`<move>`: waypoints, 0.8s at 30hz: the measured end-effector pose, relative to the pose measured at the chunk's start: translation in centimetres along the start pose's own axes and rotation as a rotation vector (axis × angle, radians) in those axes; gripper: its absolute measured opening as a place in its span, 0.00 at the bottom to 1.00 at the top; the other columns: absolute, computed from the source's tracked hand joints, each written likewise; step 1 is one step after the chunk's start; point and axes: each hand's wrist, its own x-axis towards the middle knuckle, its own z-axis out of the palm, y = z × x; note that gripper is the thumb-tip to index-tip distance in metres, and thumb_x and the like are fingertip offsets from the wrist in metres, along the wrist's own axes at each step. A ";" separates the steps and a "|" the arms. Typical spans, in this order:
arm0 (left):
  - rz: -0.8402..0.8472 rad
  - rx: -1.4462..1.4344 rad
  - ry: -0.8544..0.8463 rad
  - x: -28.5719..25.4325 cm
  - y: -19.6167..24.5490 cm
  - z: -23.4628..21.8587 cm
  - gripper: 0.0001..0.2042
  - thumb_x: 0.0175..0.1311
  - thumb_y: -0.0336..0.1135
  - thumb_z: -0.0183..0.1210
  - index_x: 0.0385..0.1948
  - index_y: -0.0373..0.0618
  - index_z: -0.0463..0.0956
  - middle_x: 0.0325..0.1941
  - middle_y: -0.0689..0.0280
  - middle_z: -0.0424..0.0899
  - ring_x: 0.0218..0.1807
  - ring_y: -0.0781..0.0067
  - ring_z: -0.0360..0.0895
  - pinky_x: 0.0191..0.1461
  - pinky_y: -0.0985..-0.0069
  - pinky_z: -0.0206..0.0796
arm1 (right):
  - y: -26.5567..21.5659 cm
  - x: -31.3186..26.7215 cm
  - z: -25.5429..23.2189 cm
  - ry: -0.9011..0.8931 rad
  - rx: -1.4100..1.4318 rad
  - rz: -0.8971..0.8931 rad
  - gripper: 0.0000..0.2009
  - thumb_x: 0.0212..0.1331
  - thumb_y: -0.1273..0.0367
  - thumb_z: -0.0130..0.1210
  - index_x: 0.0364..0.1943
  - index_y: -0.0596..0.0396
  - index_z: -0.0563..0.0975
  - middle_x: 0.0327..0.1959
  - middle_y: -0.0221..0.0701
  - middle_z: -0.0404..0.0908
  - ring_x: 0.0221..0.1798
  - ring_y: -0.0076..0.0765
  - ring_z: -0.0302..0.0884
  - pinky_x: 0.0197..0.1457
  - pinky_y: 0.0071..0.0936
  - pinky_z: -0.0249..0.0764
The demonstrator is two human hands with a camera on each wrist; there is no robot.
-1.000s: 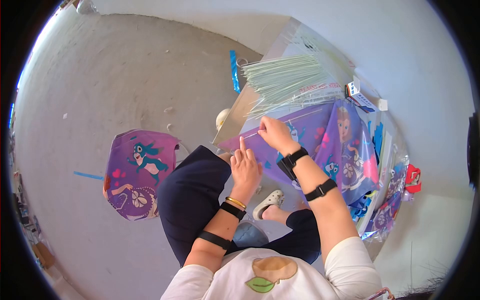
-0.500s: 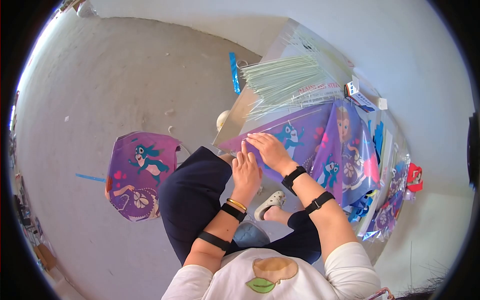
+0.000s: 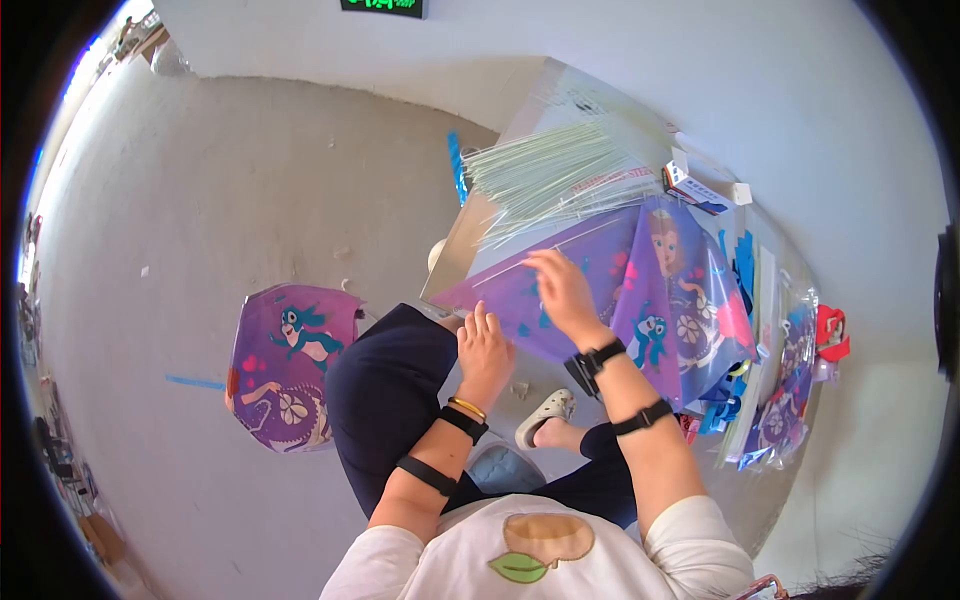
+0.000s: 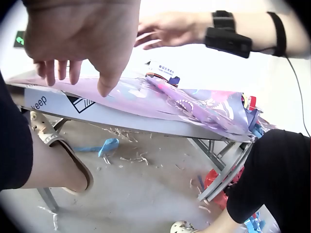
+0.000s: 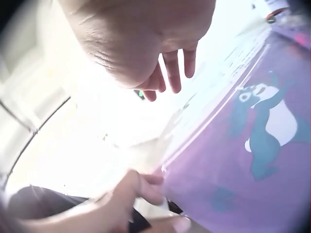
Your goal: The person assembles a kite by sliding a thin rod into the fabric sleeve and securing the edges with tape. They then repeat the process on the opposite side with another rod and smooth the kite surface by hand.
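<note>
A purple cartoon-printed sheet (image 3: 610,290) lies across the near part of the table, with a blue rabbit-like figure on it. Along its far edge runs a thin white rod (image 3: 500,271). My left hand (image 3: 485,345) is at the sheet's pointed left corner, fingers extended over the near edge; the left wrist view shows its thumb hanging apart from the fingers. Above the far edge, close to the rod, is my right hand (image 3: 565,295). Its fingers (image 5: 172,73) are loosely straight, with nothing between them in the right wrist view.
Behind the sheet, many thin pale rods (image 3: 540,165) lie spread on the table (image 3: 455,270). A small printed box (image 3: 700,190) stands near the wall. Another purple printed sheet (image 3: 290,365) is left of my knee. Blue strips and a red item (image 3: 830,335) are at the right end.
My right hand came from a curled pose to lie by the left fingertips, then moved right along the edge. My left hand has drawn back slightly from the corner. The head view has shifted.
</note>
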 end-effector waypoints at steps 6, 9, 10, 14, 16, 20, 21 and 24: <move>0.147 0.142 -0.057 -0.5 0.4 -0.4 0.28 0.51 0.42 0.66 0.52 0.37 0.69 0.69 0.52 0.66 0.66 0.55 0.64 0.62 0.62 0.58 | 5.4 -17.9 -11.5 0.333 0.042 0.460 0.05 0.62 0.73 0.56 0.39 0.57 0.81 0.37 0.36 0.83 0.41 0.37 0.81 0.44 0.30 0.76; 0.183 0.262 -0.137 -1.1 2.2 -1.8 0.28 0.52 0.44 0.65 0.54 0.38 0.69 0.69 0.53 0.66 0.66 0.55 0.64 0.63 0.60 0.57 | 7.5 -29.2 -17.7 0.536 -0.093 0.816 0.06 0.63 0.68 0.57 0.39 0.55 0.81 0.36 0.33 0.83 0.40 0.34 0.82 0.44 0.29 0.77; 0.209 0.258 -0.162 -1.4 2.8 -2.1 0.28 0.53 0.43 0.65 0.54 0.38 0.69 0.69 0.52 0.65 0.67 0.53 0.63 0.64 0.57 0.56 | 8.9 -33.1 -19.1 0.655 -0.119 0.807 0.07 0.63 0.68 0.58 0.40 0.55 0.81 0.37 0.33 0.84 0.41 0.34 0.82 0.43 0.30 0.77; 0.326 0.281 -0.212 -2.3 5.0 -0.2 0.29 0.54 0.43 0.65 0.56 0.40 0.68 0.70 0.50 0.65 0.69 0.48 0.61 0.68 0.53 0.53 | 15.5 -46.2 -21.6 0.936 -0.086 1.043 0.09 0.61 0.68 0.59 0.42 0.59 0.80 0.39 0.36 0.84 0.43 0.34 0.83 0.46 0.29 0.77; 0.392 0.307 -0.221 -3.3 6.8 -0.1 0.29 0.54 0.43 0.65 0.56 0.40 0.68 0.69 0.49 0.65 0.69 0.47 0.61 0.69 0.53 0.52 | 17.8 -48.1 -21.5 1.002 -0.015 1.030 0.09 0.60 0.70 0.59 0.43 0.60 0.79 0.41 0.36 0.84 0.44 0.31 0.82 0.48 0.28 0.76; 0.440 0.379 -0.262 -5.0 8.2 -0.7 0.28 0.53 0.43 0.66 0.54 0.41 0.70 0.69 0.51 0.66 0.69 0.48 0.61 0.69 0.54 0.53 | 20.2 -46.4 -20.9 1.059 0.098 0.911 0.09 0.60 0.73 0.56 0.44 0.54 0.80 0.43 0.40 0.82 0.46 0.40 0.82 0.48 0.34 0.77; 0.452 0.398 -0.274 -5.3 8.5 -0.7 0.28 0.52 0.43 0.66 0.54 0.41 0.70 0.69 0.51 0.66 0.68 0.48 0.61 0.68 0.54 0.53 | 19.3 -45.0 -21.8 0.988 0.020 0.867 0.09 0.59 0.73 0.56 0.44 0.52 0.80 0.44 0.40 0.80 0.46 0.42 0.81 0.49 0.35 0.77; 0.475 0.421 -0.275 -6.1 9.0 -1.2 0.27 0.52 0.43 0.66 0.53 0.42 0.70 0.69 0.51 0.66 0.67 0.49 0.62 0.67 0.55 0.54 | 17.6 -41.9 -24.1 0.823 -0.123 0.894 0.10 0.58 0.72 0.56 0.44 0.49 0.81 0.44 0.41 0.76 0.47 0.47 0.78 0.50 0.37 0.76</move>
